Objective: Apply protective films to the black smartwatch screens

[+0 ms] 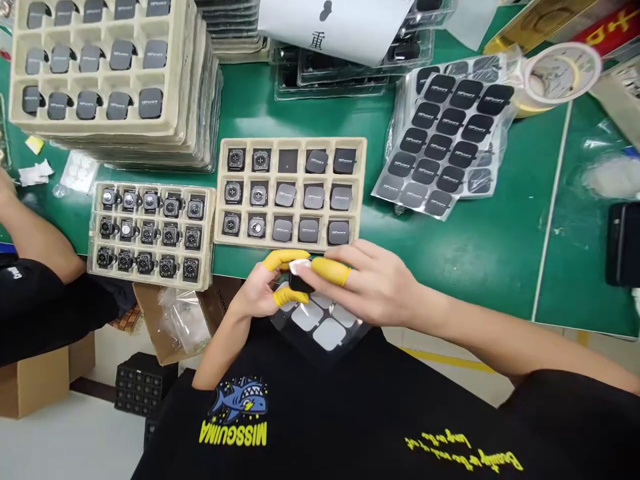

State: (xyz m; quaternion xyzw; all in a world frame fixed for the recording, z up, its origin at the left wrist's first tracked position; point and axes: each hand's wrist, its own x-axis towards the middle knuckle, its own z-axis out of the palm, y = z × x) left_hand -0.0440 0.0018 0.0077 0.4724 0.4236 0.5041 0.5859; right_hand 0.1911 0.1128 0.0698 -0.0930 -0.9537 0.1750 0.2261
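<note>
A green table (pixel 500 253) ran across the workroom, with trays stacked toward its far left corner. At its near edge, just off the near side of the beige tray (pixel 357 193), a small dark unit (pixel 299 283) was held up between two hands. The left hand (pixel 260 287) was closed on it, yellow-covered thumb and finger gripping opposite sides; the right hand (pixel 373 280) was closed too, its thumb and covered finger drawn together at a small white piece (pixel 300 265) against the unit's top. The unit looked light and rigid, probably slick on any glossy face and easily marked, so its side edges seemed the best place to hold; the white piece looked soft and thin, better pinched at a corner. The fingers hid much of both, and which face of the unit lay under the white piece could not be told. A sheet of pale squares (pixel 329 333) below the hands was partly covered by them, and what supported it was unclear. At the left, another person's arm (pixel 43 237) was cut off by the frame.
</note>
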